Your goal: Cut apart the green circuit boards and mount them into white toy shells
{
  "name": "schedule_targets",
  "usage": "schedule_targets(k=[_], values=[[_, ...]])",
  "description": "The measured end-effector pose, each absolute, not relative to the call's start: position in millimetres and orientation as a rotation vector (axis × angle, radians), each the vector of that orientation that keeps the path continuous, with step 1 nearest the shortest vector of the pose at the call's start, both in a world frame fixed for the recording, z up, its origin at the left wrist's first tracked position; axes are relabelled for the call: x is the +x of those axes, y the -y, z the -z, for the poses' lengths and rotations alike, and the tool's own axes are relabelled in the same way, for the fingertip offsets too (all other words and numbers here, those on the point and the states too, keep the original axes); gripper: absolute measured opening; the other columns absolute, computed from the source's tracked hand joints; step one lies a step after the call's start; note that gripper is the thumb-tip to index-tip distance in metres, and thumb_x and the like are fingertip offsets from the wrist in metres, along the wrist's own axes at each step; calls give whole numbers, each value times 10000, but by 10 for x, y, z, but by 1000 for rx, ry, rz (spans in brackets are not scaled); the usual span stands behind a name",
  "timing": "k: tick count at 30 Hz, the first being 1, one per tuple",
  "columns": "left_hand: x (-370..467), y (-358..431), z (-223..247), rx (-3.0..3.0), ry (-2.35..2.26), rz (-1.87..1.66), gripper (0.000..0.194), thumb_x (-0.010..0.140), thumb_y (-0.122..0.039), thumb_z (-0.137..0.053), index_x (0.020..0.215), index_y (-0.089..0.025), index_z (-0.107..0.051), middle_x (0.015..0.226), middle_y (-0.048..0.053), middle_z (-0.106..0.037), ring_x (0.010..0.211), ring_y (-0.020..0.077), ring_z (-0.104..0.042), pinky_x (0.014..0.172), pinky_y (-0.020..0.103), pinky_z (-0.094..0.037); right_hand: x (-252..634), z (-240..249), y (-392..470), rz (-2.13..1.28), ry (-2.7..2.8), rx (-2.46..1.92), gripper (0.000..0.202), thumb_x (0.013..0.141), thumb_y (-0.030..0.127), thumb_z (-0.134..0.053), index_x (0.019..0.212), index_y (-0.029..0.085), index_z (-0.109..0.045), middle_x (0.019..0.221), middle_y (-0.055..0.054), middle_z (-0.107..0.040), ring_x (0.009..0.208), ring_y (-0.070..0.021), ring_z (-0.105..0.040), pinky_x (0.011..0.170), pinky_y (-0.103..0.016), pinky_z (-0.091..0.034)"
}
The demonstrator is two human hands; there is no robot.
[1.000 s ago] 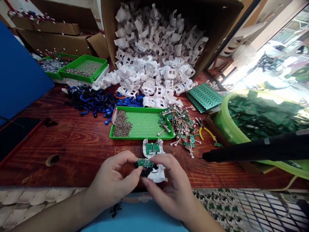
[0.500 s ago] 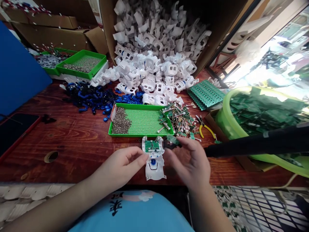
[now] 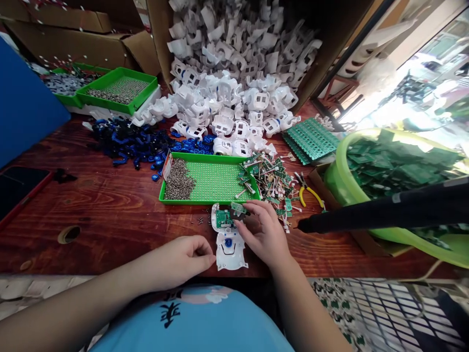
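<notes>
Circuit board [image 3: 238, 209] sits pinched in the right hand [image 3: 264, 233], white casing [image 3: 231, 258] just left of that grip, while the left hand [image 3: 183, 260] curls beside the casing, its hold impossible to tell.

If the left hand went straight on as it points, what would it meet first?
Likely the lower white shell, close ahead; height is unclear, so the left hand might pass over it.

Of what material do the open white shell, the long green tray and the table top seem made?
Open white shell: likely moulded plastic, smooth, with thin edges.
Long green tray: probably plastic, somewhat glossy, evenly coloured.
Table top: wood, apparently varnished, showing grain and a soft sheen.
</notes>
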State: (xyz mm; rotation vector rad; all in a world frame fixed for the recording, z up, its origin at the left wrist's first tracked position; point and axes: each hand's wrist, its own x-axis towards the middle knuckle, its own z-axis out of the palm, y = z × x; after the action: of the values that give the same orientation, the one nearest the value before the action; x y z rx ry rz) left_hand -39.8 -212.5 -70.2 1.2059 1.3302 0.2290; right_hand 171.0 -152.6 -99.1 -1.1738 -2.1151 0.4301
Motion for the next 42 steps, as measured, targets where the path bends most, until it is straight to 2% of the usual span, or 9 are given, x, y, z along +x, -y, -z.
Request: schedule_targets(k=[5, 7, 12, 20, 25, 29, 33, 37, 42], values=[[-362, 2093, 723, 1127, -1226, -319, 385, 774, -411, -520, 1098, -207, -558, 898, 10, -625, 785, 166, -554, 696, 251, -415, 1711, 959, 1548, -628, 2111, -1121, 325, 767, 275, -601, 1074, 212, -516, 1071, -91, -527, 979, -193, -541, 815, -343, -504], [-337, 2089, 716, 1112, -1174, -343, 407, 780, -377, -518, 1148, -202, -542, 938, 21, -628, 837, 180, -562, 742, 269, -418, 1740, 941, 1577, -712, 2093, -1092, 320, 759, 255, -609, 1065, 212, -523, 1053, -85, -531, 980, -190, -538, 826, -340, -495], [-283, 2078, 730, 1055, -1137, -457, 376, 780, -315, -522, 1131, -186, -559, 994, 33, -642, 936, 212, -576, 832, 306, -412, 1830, 869, 1660, -935, 2122, -1010, 297, 760, 234, -603, 1045, 213, -525, 1034, -86, -547, 975, -193, -542, 831, -335, -489], [-133, 2064, 739, 946, -1211, -541, 307, 739, -259, -569, 1020, -145, -529, 1048, 74, -635, 935, 216, -600, 829, 336, -439, 1907, 888, 1774, -970, 2195, -951, 309, 736, 233, -623, 1031, 206, -535, 1044, -90, -565, 1004, -201, -542, 869, -348, -464], [-44, 2073, 782, 855, -1165, -652, 286, 739, -238, -587, 982, -133, -477, 1027, 89, -609, 897, 192, -604, 803, 332, -464, 1927, 871, 1824, -899, 2279, -979, 324, 736, 239, -618, 1044, 203, -524, 1076, -90, -553, 1053, -200, -519, 905, -355, -449], [-32, 2106, 814, 837, -1139, -680, 278, 759, -218, -571, 1004, -135, -471, 1030, 85, -593, 842, 165, -603, 765, 320, -473, 1938, 766, 1829, -822, 2440, -1073, 337, 744, 253, -604, 1068, 206, -522, 1144, -94, -522, 1035, -201, -534, 858, -345, -479], [-28, 2146, 822, 826, -1113, -715, 293, 777, -216, -554, 1045, -134, -469, 1036, 81, -598, 877, 167, -591, 773, 307, -470, 1925, 687, 1834, -727, 2574, -1125, 336, 757, 269, -582, 1082, 207, -527, 1171, -94, -510, 986, -214, -559, 795, -351, -508], [-22, 2174, 804, 788, -1084, -721, 320, 780, -220, -547, 1081, -133, -479, 969, 60, -636, 902, 182, -590, 828, 325, -448, 1879, 664, 1854, -667, 2614, -1133, 324, 771, 302, -570, 1076, 200, -532, 1171, -83, -515, 983, -211, -554, 813, -353, -497], [-13, 2208, 753, 719, -1151, -750, 283, 747, -163, -538, 1029, -145, -517, 926, 32, -635, 885, 166, -578, 789, 273, -443, 1787, 624, 1885, -612, 2669, -1196, 295, 785, 298, -553, 1062, 197, -533, 1158, -60, -530, 969, -210, -557, 778, -348, -508]])
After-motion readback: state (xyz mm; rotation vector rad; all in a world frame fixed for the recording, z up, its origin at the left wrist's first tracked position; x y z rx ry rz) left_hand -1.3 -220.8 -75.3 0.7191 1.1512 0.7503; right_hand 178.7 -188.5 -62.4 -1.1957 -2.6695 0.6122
